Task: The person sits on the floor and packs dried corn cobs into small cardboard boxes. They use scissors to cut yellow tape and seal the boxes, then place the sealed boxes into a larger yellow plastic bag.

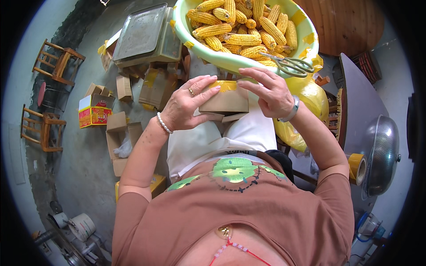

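Note:
A small cardboard box (224, 99) with yellow tape along its far edge rests on my lap, its near flaps partly loose. My left hand (194, 103) holds the box's left side, fingers on the tape and thumb near the lower edge. My right hand (268, 91) is at the far right corner, fingers spread and fingertips by the tape; whether it presses the box is hard to tell. Beyond the box is a pale green basin (206, 57) full of corn cobs (244, 40). Scissors (289, 65) with olive handles lie across its near rim.
Cardboard boxes (124, 88) stand on the floor to the left, near a metal tray (141, 31). To the right are a yellow plastic bag (308, 99), a roll of yellow tape (357, 169) and a perforated metal bowl (384, 154). Wooden chairs (51, 128) stand far left.

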A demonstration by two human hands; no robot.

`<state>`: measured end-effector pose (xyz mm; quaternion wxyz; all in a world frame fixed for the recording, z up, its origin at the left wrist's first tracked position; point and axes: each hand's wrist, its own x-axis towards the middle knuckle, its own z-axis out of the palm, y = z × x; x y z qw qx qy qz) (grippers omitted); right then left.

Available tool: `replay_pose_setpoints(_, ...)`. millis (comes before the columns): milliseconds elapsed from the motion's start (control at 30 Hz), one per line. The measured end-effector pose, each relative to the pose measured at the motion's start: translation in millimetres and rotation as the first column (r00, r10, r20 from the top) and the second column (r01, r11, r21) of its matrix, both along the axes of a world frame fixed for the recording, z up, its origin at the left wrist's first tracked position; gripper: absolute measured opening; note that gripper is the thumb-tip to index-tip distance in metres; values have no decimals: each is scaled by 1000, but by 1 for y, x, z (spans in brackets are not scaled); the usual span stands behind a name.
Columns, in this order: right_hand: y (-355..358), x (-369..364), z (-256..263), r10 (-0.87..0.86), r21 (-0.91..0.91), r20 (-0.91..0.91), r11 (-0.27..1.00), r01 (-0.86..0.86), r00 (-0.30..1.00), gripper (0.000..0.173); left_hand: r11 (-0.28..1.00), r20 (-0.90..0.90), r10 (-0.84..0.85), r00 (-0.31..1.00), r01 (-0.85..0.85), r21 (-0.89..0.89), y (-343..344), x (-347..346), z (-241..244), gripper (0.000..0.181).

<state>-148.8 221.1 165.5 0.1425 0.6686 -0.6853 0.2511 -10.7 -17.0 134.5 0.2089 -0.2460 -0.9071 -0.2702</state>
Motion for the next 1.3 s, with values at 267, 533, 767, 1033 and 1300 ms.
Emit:
replay_pose_setpoints(267, 9, -12, -10, -19, 130, 55, 991, 12, 998, 53, 986, 115, -16, 993, -3, 166, 0, 5, -3, 69)
replay_pose_setpoints(533, -20, 16, 24, -122, 396, 308, 918, -11, 944, 92, 607, 256, -133, 957, -126, 784, 4, 0, -5, 59)
replay_pose_setpoints(767, -49, 23, 35, -319, 694, 210, 714, 89, 924, 86, 563, 557, 4, 830, -462, 685, 14, -31, -4, 12)
replay_pose_setpoints(1033, -53, 21, 37, -245, 694, 205, 719, 36, 948, 90, 227, 532, -135, 836, -496, 838, 10, -34, -20, 23)
replay_pose_setpoints(1300, -45, 28, 27, -330, 620, 250, 777, 112, 910, 95, 609, 708, -50, 704, -540, 580, 12, -35, 2, 20)
